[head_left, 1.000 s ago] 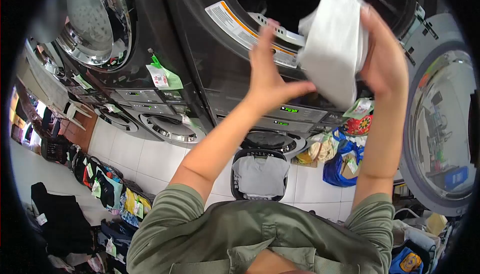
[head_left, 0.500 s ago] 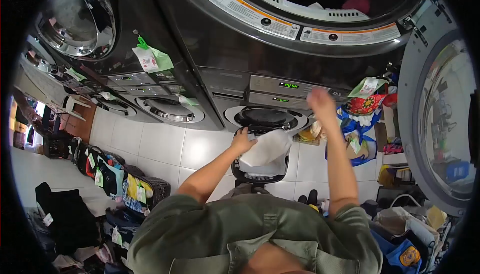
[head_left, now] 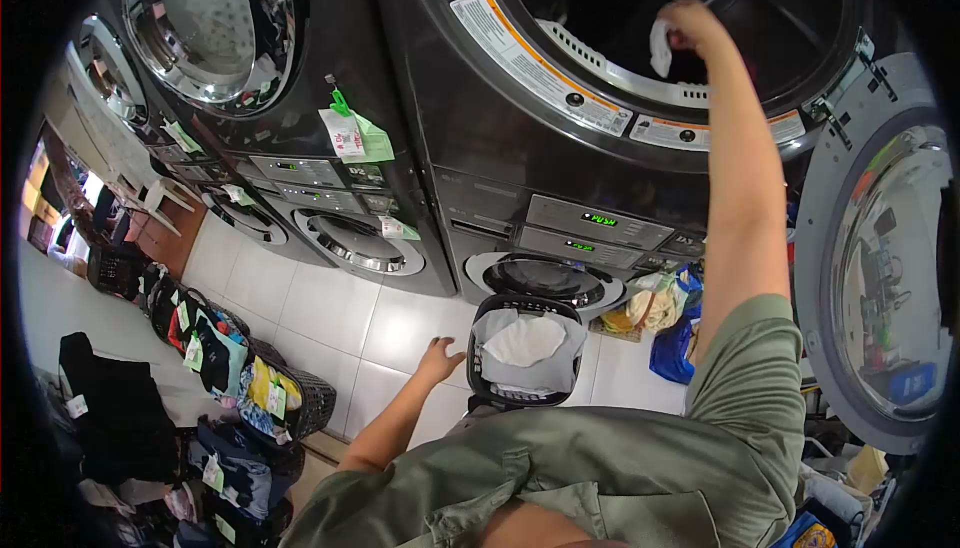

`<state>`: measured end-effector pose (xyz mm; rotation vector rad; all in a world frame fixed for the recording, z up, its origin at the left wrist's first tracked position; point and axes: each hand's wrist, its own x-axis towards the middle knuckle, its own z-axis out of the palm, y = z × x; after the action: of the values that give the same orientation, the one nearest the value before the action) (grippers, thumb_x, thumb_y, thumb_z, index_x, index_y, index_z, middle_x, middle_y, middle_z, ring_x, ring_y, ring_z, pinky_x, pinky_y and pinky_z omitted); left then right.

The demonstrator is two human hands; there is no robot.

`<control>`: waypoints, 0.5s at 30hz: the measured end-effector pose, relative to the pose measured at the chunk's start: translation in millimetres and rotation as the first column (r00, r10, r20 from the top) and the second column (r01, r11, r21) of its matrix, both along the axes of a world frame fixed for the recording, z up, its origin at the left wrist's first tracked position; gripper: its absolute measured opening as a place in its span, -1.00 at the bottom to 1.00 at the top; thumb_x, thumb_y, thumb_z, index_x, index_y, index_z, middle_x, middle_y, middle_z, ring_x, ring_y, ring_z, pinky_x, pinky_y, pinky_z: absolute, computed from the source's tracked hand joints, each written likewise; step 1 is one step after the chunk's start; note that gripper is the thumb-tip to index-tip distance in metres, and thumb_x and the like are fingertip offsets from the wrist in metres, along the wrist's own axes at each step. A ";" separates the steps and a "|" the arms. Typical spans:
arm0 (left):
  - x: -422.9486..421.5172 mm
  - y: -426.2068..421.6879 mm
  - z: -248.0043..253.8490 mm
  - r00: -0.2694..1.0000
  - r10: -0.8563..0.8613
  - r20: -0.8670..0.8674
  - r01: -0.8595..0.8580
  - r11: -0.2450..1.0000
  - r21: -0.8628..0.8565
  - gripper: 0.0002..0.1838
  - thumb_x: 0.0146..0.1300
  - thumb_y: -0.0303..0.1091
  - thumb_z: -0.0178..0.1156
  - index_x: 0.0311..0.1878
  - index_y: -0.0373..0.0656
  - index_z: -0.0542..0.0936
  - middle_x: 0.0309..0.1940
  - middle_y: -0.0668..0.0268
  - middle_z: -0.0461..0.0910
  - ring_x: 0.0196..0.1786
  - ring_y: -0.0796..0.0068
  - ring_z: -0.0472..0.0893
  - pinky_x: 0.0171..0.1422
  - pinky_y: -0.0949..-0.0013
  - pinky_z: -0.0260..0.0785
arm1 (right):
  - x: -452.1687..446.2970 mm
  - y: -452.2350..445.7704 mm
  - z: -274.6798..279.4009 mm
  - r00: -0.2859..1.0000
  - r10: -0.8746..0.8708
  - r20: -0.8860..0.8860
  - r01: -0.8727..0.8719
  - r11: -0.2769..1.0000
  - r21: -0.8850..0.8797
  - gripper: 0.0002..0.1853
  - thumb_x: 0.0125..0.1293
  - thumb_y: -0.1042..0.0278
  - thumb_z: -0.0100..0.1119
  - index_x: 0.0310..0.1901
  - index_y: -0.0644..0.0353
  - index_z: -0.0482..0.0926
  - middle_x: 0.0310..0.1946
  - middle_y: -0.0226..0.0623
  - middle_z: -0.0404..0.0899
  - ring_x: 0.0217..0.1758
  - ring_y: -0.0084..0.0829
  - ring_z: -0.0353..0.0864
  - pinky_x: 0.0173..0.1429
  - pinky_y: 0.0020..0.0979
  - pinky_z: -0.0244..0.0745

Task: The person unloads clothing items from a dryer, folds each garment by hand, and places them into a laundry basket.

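My right hand (head_left: 692, 28) reaches into the open drum of the upper dryer (head_left: 470, 98), its fingers closed on a small white cloth (head_left: 660, 49) that hangs down. What kind of cloth it is I cannot make out. Below, a black laundry basket (head_left: 519, 397) stands on the floor in front of the lower machine (head_left: 545, 279), with white and pale grey fabric (head_left: 524, 339) in it. Just left of that basket, my left hand (head_left: 439, 360) is held out with fingers apart and nothing in them.
The dryer's round door (head_left: 815, 278) hangs wide open on the right. More stacked machines (head_left: 300, 153) stand to the left, with tags clipped on. Baskets of clothes (head_left: 318, 400) line the left side. A blue bag (head_left: 672, 353) sits right of the basket.
My right hand has risen from beside the control panel into the drum and now holds a white cloth. My left hand has let go of the fabric in the basket and moved down-left.
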<state>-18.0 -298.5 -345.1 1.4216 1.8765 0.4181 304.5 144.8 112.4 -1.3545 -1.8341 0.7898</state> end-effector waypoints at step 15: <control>152.4 137.3 318.4 0.869 -0.340 0.359 -0.276 0.267 0.923 0.01 -0.32 -0.31 0.43 0.24 -0.26 0.07 0.24 0.00 0.08 0.28 0.06 0.16 0.30 0.20 0.06 | 16.8 -230.3 65.4 0.354 0.409 -0.841 -0.642 0.760 0.099 -0.75 0.22 0.29 0.01 -0.18 0.27 0.52 -0.22 -0.25 0.59 -0.20 -0.39 0.61 -0.05 -0.38 0.52</control>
<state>134.3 -161.2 -26.7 1.7795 1.0076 2.0256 321.3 -85.5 177.9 -0.2434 -1.3364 1.7190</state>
